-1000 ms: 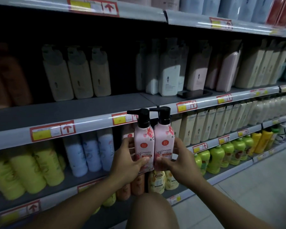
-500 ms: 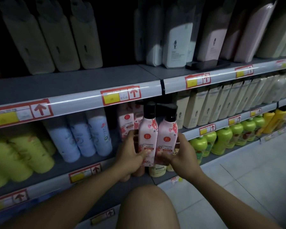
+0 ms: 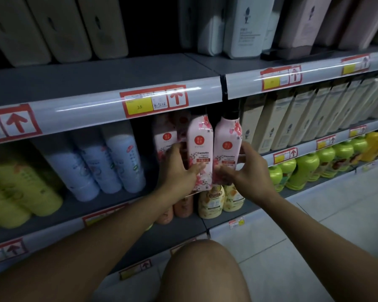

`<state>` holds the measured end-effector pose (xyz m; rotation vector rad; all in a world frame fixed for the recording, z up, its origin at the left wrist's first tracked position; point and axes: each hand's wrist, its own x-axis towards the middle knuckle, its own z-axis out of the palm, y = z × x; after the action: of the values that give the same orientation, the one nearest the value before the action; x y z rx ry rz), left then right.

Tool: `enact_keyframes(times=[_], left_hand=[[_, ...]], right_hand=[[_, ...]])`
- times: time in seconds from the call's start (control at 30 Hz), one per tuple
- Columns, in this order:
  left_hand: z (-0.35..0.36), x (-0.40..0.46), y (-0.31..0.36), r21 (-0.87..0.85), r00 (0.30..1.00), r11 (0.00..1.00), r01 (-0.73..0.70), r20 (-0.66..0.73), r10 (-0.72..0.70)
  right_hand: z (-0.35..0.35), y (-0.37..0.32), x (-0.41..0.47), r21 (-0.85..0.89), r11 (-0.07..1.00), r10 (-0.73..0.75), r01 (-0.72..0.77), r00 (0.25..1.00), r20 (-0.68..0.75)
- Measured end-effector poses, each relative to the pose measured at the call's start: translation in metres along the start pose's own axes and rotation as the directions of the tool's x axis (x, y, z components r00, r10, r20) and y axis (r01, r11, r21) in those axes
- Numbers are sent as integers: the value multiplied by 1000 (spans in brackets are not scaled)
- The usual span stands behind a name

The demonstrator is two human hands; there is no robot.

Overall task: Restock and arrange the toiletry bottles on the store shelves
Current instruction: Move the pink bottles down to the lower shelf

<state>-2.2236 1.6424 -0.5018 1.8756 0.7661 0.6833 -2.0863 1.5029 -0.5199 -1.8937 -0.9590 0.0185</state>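
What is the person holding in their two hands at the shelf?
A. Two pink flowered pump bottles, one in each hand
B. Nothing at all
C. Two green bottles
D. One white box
A: the left hand grips one pink flowered bottle and the right hand grips the other pink bottle, side by side at the shelf's front.

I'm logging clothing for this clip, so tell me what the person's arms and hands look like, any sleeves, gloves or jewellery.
Both forearms are bare, with no sleeve in view. The left hand and right hand wear no gloves, and no rings, watch or bracelet show. A bare knee is also visible.
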Motion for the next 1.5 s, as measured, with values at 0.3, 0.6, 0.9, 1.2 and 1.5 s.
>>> enact_keyframes(times=[0.3,0.6,0.9,1.2,1.5], left_hand=[[8,11,9,-16,995,999,-50,-91,49],[30,11,-16,-99,966,992,-76,-252,49],[45,10,-33,59,904,995,-80,-417,98],[40,14,-36,72,868,996,-54,-490,82],[30,26,-36,57,859,998,-1,-511,30]], right_hand=[[-3,-3,14,17,999,-30,30,1000,-3],[24,-4,32,69,998,7,1,993,-121],[44,11,50,9,998,56,-55,973,-223],[55,9,59,-67,995,67,-81,980,-190],[58,7,51,-123,985,99,-119,982,-159]])
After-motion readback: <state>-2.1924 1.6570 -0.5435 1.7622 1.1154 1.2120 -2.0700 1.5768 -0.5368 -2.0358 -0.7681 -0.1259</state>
